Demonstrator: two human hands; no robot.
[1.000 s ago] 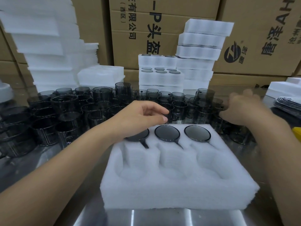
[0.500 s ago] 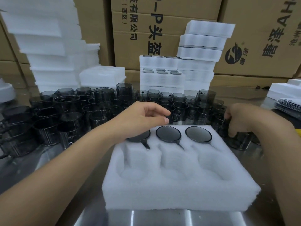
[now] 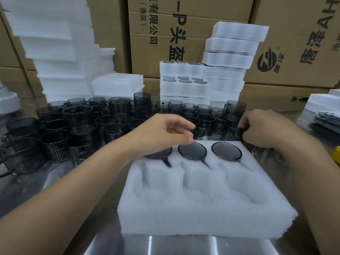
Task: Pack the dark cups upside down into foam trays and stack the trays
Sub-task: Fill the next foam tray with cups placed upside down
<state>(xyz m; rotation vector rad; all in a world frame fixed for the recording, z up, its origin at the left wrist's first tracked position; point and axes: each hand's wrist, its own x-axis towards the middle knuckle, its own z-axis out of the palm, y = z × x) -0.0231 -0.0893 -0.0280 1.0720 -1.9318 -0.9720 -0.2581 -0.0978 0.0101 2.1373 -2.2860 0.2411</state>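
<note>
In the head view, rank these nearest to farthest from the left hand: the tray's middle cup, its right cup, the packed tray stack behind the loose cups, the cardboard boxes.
1. Middle cup: just under the thumb of the left hand.
2. Right cup: one pocket further right.
3. Packed tray stack: beyond the loose cups, further back.
4. Cardboard boxes: rearmost, behind that stack.

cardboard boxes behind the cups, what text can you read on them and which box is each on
"有限公司" sideways, on the middle cardboard box
"(西区)" small, same box
"-P头盔" large, same box, start cut off
"唐泽" on the right cardboard box
"AH" same box, cut off above
Small characters beside its round logo: too blurred to read
</note>
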